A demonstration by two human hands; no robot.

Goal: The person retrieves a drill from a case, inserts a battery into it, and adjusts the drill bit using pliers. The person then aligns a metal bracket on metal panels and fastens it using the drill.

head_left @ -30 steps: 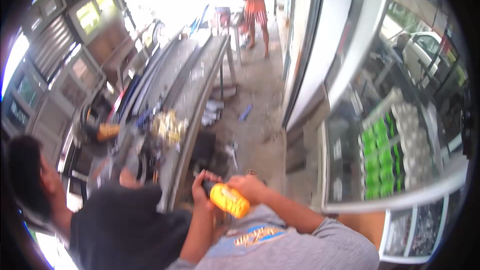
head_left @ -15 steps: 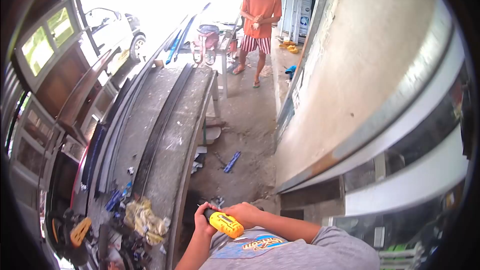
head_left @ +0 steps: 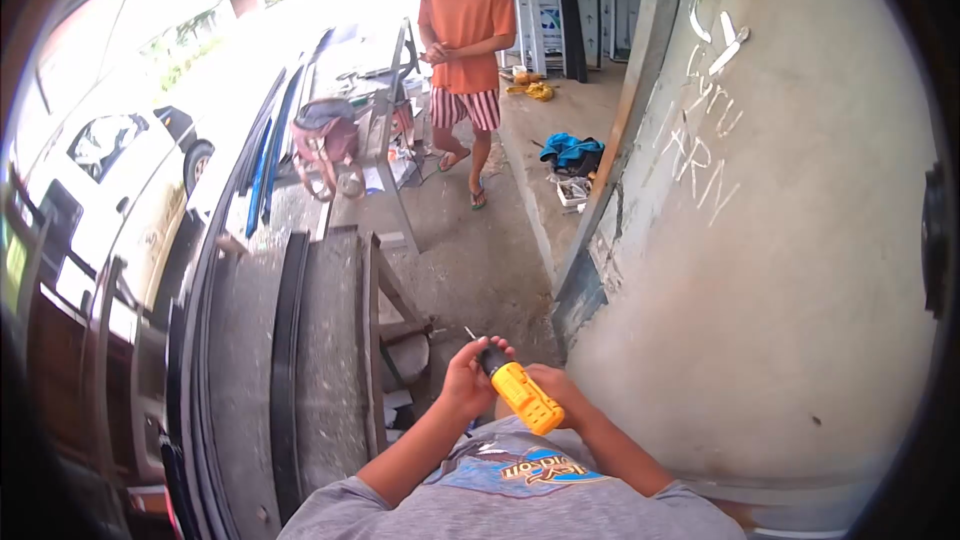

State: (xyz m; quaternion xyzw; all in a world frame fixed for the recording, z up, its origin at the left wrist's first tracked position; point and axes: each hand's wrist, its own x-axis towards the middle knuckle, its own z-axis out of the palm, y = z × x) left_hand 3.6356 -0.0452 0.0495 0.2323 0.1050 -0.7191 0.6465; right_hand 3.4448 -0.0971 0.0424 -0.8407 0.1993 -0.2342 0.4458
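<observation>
A yellow and black cordless drill (head_left: pixel 527 400) is held in front of my chest, its thin bit pointing forward and slightly left. My left hand (head_left: pixel 468 378) has its fingers closed around the black chuck end. On the other side, my right hand (head_left: pixel 560 393) grips the drill from below; the handle and most of those fingers are hidden by the yellow body.
To my left runs a long workbench (head_left: pixel 330 330) carrying dark metal bars (head_left: pixel 287 330). A person in an orange shirt (head_left: pixel 468 25) stands ahead on the walkway. A pink bag (head_left: pixel 325 140) hangs near the far table. On my right is a wall (head_left: pixel 780 270) with writing.
My view has shifted forward along the bench, so the person, bag and wall writing appear nearer. The drill stays in both hands, its bit now pointing more forward.
</observation>
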